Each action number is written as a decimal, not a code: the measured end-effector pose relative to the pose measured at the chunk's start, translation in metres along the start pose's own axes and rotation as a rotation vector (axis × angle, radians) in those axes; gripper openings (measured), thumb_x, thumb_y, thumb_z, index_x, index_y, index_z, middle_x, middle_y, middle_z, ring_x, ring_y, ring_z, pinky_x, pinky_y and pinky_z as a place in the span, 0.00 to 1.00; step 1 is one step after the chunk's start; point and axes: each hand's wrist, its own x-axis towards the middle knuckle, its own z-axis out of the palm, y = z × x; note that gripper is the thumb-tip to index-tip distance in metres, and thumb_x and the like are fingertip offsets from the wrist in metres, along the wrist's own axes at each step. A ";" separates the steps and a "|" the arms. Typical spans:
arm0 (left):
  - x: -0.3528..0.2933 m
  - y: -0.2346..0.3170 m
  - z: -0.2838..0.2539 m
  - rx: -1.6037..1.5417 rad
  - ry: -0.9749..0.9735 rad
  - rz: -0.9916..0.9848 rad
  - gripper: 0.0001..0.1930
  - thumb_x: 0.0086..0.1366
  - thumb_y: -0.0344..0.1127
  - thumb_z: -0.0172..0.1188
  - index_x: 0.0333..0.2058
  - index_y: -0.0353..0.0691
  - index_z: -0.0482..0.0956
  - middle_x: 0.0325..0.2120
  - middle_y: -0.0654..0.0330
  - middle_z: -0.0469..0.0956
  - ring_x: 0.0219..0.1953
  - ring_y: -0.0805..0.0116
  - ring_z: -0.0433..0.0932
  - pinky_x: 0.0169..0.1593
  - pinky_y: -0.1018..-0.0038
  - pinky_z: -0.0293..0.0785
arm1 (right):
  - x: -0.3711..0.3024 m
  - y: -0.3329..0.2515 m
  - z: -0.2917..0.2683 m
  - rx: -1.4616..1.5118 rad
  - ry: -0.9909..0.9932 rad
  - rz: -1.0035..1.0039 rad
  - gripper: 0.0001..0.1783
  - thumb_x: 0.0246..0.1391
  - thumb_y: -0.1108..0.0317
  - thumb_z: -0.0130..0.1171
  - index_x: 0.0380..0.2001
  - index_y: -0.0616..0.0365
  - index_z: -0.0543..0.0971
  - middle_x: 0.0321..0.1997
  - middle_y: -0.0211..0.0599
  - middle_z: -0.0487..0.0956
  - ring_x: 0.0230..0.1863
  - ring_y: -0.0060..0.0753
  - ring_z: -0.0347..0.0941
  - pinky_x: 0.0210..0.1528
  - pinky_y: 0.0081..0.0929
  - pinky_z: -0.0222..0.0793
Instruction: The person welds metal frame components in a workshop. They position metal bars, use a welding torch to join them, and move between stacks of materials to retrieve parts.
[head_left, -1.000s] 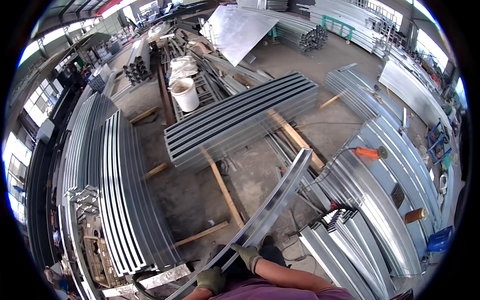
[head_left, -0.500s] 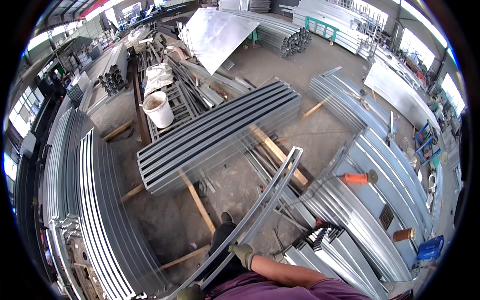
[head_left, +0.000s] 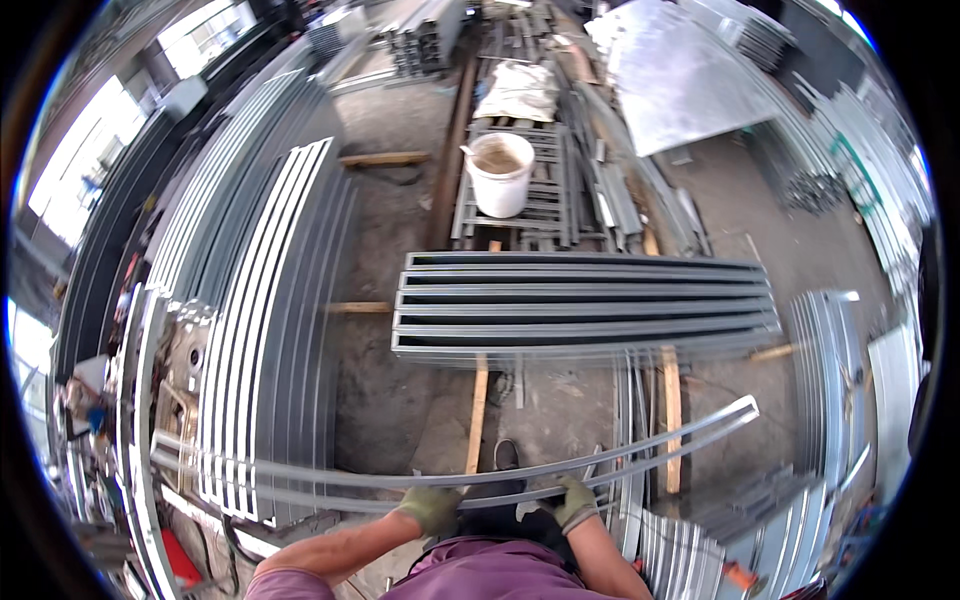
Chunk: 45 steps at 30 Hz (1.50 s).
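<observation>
Across my front I carry a long, narrow metal frame [head_left: 540,470] with two parallel rails and a closed right end. My gloved left hand [head_left: 432,508] is closed around its near rail, left of my body. To the right, my gloved right hand [head_left: 577,502] also grips the frame, with its fingers partly hidden. The frame's left part passes over a stack of similar frames [head_left: 265,350] at my left. Ahead of me, another stack of metal frames [head_left: 590,295] lies crosswise on wooden strips.
Wooden strips [head_left: 478,415] lie on the floor between me and the crosswise stack. Behind that stack stands a white bucket [head_left: 503,190] on a metal rack. Metal profiles [head_left: 680,555] are piled at lower right, near an orange power tool [head_left: 741,576]. A large metal sheet [head_left: 690,85] lies far right.
My view has turned left, and the metal frame has swung from a steep slant to lie nearly crosswise before me. My left hand has come further into view. Both hands keep hold.
</observation>
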 end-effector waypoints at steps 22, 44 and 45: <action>0.286 0.055 -0.155 -0.158 0.135 0.067 0.09 0.63 0.34 0.64 0.41 0.42 0.87 0.38 0.52 0.88 0.47 0.48 0.87 0.49 0.55 0.83 | 0.098 -0.291 0.012 0.022 0.275 0.128 0.17 0.61 0.62 0.58 0.53 0.42 0.82 0.51 0.36 0.85 0.54 0.49 0.82 0.54 0.61 0.85; 0.677 0.131 -0.335 -0.186 0.326 0.049 0.08 0.63 0.35 0.66 0.38 0.47 0.92 0.42 0.59 0.90 0.49 0.54 0.89 0.51 0.61 0.85 | 0.321 -0.682 0.053 -0.052 0.167 -0.229 0.24 0.58 0.59 0.66 0.56 0.54 0.80 0.55 0.41 0.84 0.56 0.45 0.82 0.52 0.45 0.88; 0.689 0.133 -0.335 -0.184 0.324 0.055 0.08 0.63 0.35 0.66 0.39 0.47 0.92 0.42 0.59 0.90 0.49 0.54 0.89 0.51 0.61 0.85 | 0.323 -0.689 0.059 -0.057 0.158 -0.245 0.23 0.58 0.60 0.66 0.56 0.54 0.80 0.55 0.41 0.83 0.56 0.45 0.81 0.53 0.46 0.88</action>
